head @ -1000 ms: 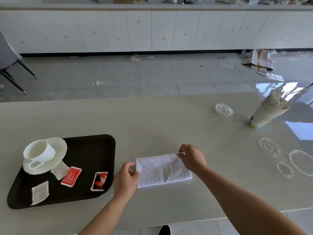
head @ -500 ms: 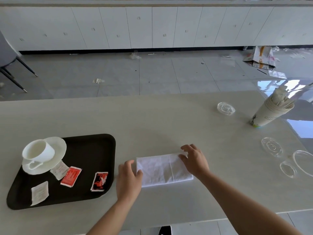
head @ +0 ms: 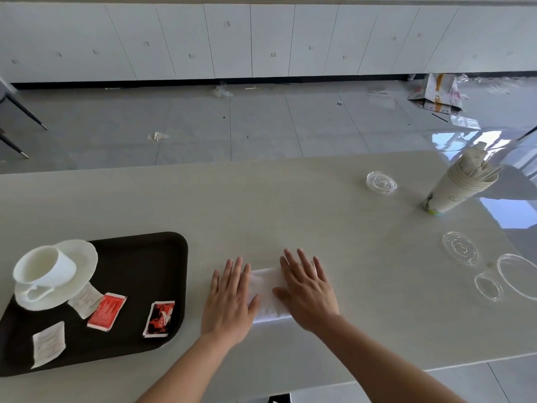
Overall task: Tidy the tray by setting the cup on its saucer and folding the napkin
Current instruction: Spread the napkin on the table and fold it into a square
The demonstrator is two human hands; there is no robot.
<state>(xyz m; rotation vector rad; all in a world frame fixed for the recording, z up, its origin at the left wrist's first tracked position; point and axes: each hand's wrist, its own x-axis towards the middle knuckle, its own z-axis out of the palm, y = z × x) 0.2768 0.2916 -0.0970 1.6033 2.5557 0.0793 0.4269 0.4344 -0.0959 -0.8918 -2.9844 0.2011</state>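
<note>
A folded white napkin [head: 268, 295] lies on the pale table just right of the black tray [head: 139, 257]. My left hand [head: 229, 298] lies flat on its left end with fingers spread. My right hand [head: 308, 289] presses flat on its right part, so only the middle strip of cloth shows. On the tray's far left corner a white cup [head: 43, 269] sits on its white saucer [head: 84, 257], leaning a little, handle toward me.
Several sachets lie on the tray, white ones [head: 48, 343] and red ones [head: 107, 311]. A stack of paper cups [head: 456, 184] holding napkins stands at the far right. Clear plastic lids [head: 460, 248] lie near the table's right edge. The table's near edge runs below my forearms.
Both hands went from pinching the napkin's ends to lying flat on top of it, fingers spread. The napkin now looks narrower. Cup and tray have not moved.
</note>
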